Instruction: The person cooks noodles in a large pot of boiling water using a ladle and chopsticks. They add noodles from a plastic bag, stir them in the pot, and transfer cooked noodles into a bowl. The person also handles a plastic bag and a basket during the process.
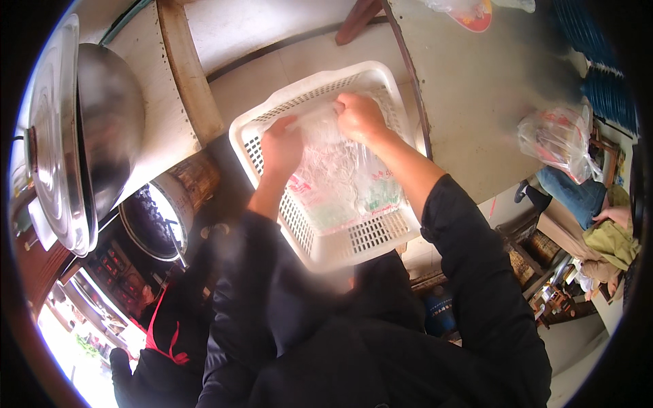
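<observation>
Before me a white plastic basket (320, 245) with slotted sides stands tilted in view. Inside it lies a clear plastic bag (336, 173) with red and green printing, holding pale strands that look like noodles. My left hand (281, 148) grips the bag's upper edge near the basket's left side. My right hand (360, 118) is closed on the same edge farther right, with the fist turned inward. Part of the image is hazy, so the bag's mouth is hard to make out.
A large metal pot with lid (109, 127) stands on a counter at left, above a round pan (153, 222) of dark contents. On the right table (469, 97) sits a filled plastic bag (553, 137). A person with a red tie (163, 336) is at lower left; seated people are at right.
</observation>
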Action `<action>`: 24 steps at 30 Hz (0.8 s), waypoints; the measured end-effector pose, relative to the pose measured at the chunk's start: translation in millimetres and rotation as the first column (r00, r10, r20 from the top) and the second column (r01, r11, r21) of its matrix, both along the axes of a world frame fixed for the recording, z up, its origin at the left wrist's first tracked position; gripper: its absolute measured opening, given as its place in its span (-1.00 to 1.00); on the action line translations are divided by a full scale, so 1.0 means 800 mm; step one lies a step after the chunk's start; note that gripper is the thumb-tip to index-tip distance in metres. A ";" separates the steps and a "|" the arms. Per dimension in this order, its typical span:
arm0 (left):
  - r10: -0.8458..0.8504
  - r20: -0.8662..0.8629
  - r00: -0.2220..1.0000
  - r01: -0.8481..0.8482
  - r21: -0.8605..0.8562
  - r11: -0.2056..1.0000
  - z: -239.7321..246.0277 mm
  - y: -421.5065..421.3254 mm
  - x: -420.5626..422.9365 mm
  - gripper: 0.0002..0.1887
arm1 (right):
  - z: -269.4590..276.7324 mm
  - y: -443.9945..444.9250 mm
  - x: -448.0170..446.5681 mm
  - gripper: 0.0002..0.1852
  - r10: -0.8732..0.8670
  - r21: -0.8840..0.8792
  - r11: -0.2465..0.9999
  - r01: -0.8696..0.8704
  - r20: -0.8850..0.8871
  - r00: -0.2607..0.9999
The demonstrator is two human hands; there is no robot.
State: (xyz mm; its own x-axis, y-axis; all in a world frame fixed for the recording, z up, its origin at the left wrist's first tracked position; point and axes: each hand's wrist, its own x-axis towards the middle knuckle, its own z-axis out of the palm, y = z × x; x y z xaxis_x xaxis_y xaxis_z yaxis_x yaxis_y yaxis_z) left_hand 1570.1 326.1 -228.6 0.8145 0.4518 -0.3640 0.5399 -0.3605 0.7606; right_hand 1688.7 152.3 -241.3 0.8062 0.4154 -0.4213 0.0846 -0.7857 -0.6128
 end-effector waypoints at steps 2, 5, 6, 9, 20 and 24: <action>0.196 -0.147 0.970 -0.223 -0.201 0.954 0.029 0.019 -0.021 -0.68 | 0.003 -0.014 0.004 -0.82 -0.042 0.061 0.997 0.044 -0.024 0.999; 0.453 -0.088 0.887 -0.457 -0.310 0.834 0.026 0.051 -0.100 -0.71 | -0.007 -0.035 0.009 -0.79 -0.160 0.089 0.981 0.175 -0.152 0.975; 0.601 -0.098 0.793 -0.585 -0.396 0.708 0.039 0.055 -0.117 -0.71 | -0.018 -0.048 0.011 -0.78 -0.198 0.107 0.968 0.227 -0.233 0.952; 0.707 -0.046 0.705 -0.660 -0.408 0.631 0.023 0.078 -0.171 -0.71 | 0.011 -0.054 0.010 -0.73 -0.233 0.108 0.948 0.299 -0.401 0.886; -0.503 0.203 0.840 0.433 0.307 0.848 0.063 -0.017 0.022 -0.66 | 0.079 -0.060 -0.030 -0.76 0.010 0.223 0.969 0.105 -0.459 0.888; -0.652 -0.055 0.756 0.624 -0.239 0.744 0.035 0.005 0.043 -0.66 | 0.108 -0.066 -0.021 -0.77 0.151 0.091 0.988 -0.125 -0.388 0.909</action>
State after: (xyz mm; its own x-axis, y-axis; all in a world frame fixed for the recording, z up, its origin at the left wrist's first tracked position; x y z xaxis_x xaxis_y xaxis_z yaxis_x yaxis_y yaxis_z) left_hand 1604.5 330.1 -200.5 0.8262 -0.2482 -0.5058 0.3333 -0.5085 0.7940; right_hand 1671.7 99.7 -154.6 0.5140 0.5464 -0.6613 -0.0681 -0.7425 -0.6664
